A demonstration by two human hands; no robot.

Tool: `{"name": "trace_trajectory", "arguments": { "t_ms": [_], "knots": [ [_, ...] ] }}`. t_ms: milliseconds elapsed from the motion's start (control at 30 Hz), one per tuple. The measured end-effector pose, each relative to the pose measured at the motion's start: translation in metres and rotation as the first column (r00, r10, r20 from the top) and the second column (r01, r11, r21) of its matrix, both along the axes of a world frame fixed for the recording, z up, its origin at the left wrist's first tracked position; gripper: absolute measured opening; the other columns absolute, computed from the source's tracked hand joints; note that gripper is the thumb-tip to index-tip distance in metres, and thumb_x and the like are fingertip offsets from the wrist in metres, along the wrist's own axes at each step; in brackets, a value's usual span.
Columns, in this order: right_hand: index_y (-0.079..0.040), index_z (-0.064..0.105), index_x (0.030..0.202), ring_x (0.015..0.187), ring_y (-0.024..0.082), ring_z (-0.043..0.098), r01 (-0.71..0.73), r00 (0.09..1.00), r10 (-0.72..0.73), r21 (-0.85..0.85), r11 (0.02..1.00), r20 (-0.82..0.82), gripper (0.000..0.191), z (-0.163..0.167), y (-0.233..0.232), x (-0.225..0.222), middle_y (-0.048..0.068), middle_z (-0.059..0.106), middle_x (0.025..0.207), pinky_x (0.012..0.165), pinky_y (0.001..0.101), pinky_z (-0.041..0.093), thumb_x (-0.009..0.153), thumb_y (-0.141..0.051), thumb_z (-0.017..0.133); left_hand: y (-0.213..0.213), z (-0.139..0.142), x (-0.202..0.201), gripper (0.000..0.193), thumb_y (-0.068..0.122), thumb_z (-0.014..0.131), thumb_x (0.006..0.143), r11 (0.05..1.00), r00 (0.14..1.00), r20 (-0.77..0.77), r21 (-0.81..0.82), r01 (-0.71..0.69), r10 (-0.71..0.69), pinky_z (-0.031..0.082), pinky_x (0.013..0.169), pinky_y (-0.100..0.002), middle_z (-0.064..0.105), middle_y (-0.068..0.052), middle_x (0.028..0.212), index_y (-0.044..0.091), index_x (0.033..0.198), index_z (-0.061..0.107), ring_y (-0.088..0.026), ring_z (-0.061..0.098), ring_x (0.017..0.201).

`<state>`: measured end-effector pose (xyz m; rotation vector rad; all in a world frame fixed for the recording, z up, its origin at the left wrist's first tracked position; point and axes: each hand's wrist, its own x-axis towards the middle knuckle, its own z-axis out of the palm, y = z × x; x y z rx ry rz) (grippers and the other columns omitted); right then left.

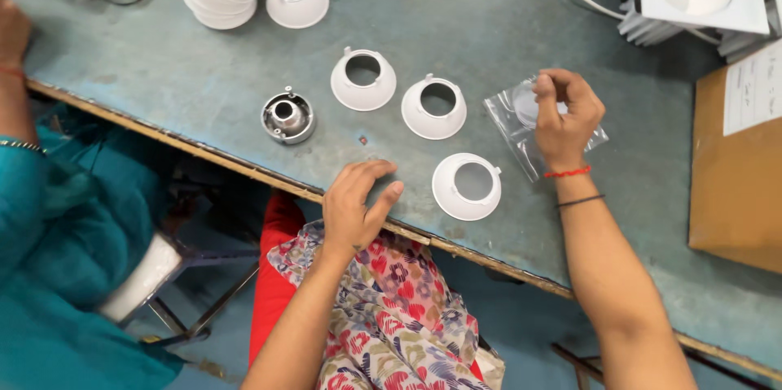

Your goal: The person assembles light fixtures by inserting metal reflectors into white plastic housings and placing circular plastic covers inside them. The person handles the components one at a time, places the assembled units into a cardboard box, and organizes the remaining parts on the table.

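Right hand [564,117]: fingertips pinch a small clear disc [528,103] at the top of the clear plastic bag [521,133], which lies flat on the grey-green table [456,24]. Left hand [354,203]: fingers loosely spread, palm down on the table edge, holding nothing.

Positions relative to the bag: nearest white cone ring [467,186] just below-left; second ring [434,107] beside it to the left; third ring [363,79] further left; metal housing [287,116] well beyond.

Risk: the disc looks slick and thin; a light pinch may let it slip, or drag the unsecured bag along.
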<state>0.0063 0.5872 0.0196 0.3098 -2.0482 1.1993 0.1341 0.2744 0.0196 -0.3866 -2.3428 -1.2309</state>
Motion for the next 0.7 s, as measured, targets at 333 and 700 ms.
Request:
{"name": "trace_trajectory", "arguments": {
  "t_ms": [333, 700],
  "knots": [
    [0.000, 0.072, 0.106, 0.077, 0.014, 0.068, -0.041, 0.999, 0.041, 0.084, 0.996, -0.003, 0.009, -0.008, -0.008, 0.016, 0.007, 0.071, 0.086, 0.073, 0.0271, 0.053, 0.111, -0.007, 0.072, 0.004, -0.004, -0.002, 0.026, 0.027, 0.077, 0.090, 0.995, 0.995, -0.102, -0.095, -0.019, 0.009, 0.054, 0.091, -0.042, 0.074, -0.008, 0.111, 0.007, 0.106, 0.072, -0.030, 0.067, 0.106],
    [0.002, 0.073, 0.103, 0.076, 0.014, 0.071, -0.070, 0.997, 0.072, 0.175, 0.982, -0.007, 0.014, -0.028, 0.008, 0.006, 0.008, 0.072, 0.085, 0.073, 0.0241, 0.053, 0.114, -0.007, 0.073, 0.004, -0.014, -0.002, 0.025, 0.029, 0.078, 0.090, 0.997, 0.993, -0.110, -0.068, -0.044, 0.036, 0.054, 0.090, -0.041, 0.074, -0.007, 0.110, 0.009, 0.105, 0.072, -0.029, 0.067, 0.105]
  ]
}}
